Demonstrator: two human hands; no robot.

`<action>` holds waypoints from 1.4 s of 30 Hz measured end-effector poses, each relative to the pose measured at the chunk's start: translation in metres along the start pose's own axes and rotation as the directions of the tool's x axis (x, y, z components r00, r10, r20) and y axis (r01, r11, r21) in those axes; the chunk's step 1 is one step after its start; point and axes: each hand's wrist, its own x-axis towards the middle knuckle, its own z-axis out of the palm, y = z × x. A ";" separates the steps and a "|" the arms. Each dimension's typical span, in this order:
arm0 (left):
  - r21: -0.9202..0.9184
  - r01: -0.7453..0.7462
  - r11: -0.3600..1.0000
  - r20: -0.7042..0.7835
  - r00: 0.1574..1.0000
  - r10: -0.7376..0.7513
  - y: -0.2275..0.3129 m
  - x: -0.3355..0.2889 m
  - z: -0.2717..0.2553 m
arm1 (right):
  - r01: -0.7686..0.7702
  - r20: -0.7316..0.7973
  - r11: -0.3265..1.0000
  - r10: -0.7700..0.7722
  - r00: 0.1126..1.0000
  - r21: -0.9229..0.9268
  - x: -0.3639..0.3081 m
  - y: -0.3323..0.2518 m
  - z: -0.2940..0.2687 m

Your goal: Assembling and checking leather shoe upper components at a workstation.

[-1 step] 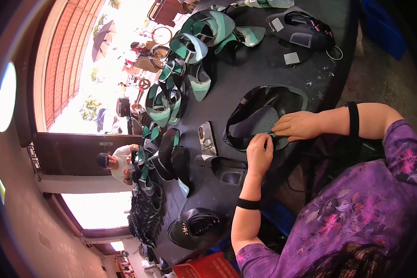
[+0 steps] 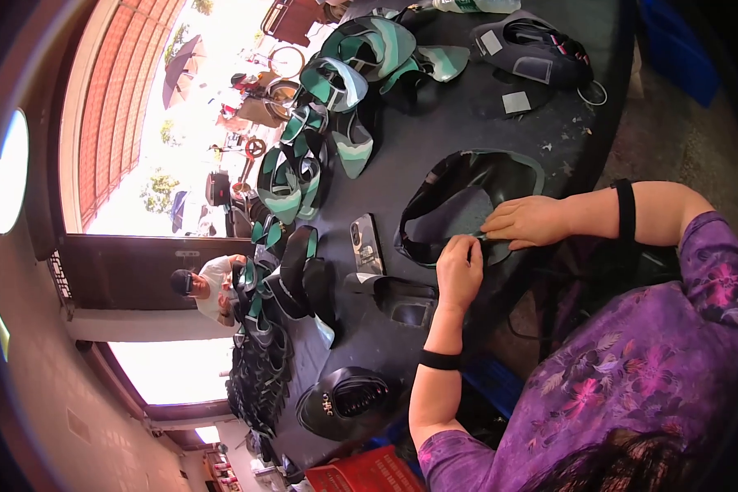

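Observation:
A black shoe upper point(image 2: 512, 161) with a dull green-grey lining lies spread in a loop on the dark table before me. My left hand point(image 2: 461, 266) pinches its near edge, fingertips bent together. Beside it, my right hand point(image 2: 529, 221) grips the same edge with its fingers fairly straight. The fingertips of both hands almost meet there, hiding the bit of edge between them. Another black upper piece point(image 2: 398, 299) with a squarish panel lies by my left wrist. A phone point(image 2: 366, 244) rests just beyond that piece.
Several black and teal shoe uppers point(image 2: 357, 152) are heaped along the far side. A black shoe upper with laces point(image 2: 348, 403) sits at lower left, near a red basket point(image 2: 369, 474). Dark upper parts point(image 2: 529, 53) and a bottle point(image 2: 476, 6) lie at the top. Another person point(image 2: 213, 283) is across the table.

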 end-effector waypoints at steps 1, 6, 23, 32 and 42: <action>0.021 -0.017 1.000 -0.015 1.000 0.018 0.000 -0.002 -0.001 | 0.008 -0.001 1.000 -0.008 1.000 0.005 0.001 -0.001 0.000; -0.025 -0.066 0.998 0.108 0.992 0.068 -0.009 -0.014 -0.012 | 0.050 0.019 0.998 -0.049 0.999 -0.049 0.002 0.001 0.005; 0.629 -0.300 0.717 0.445 0.896 -0.015 -0.041 -0.022 -0.016 | 0.081 0.107 0.992 -0.071 0.992 -0.099 0.027 -0.015 0.038; 0.875 -0.274 0.399 0.428 0.822 -0.375 -0.028 0.001 -0.041 | 0.136 0.110 0.986 -0.125 0.986 -0.094 0.037 -0.019 0.031; 0.386 -0.211 0.898 0.192 0.970 0.146 0.076 0.008 0.023 | -0.171 -0.137 0.950 0.212 0.968 0.262 -0.026 -0.014 -0.075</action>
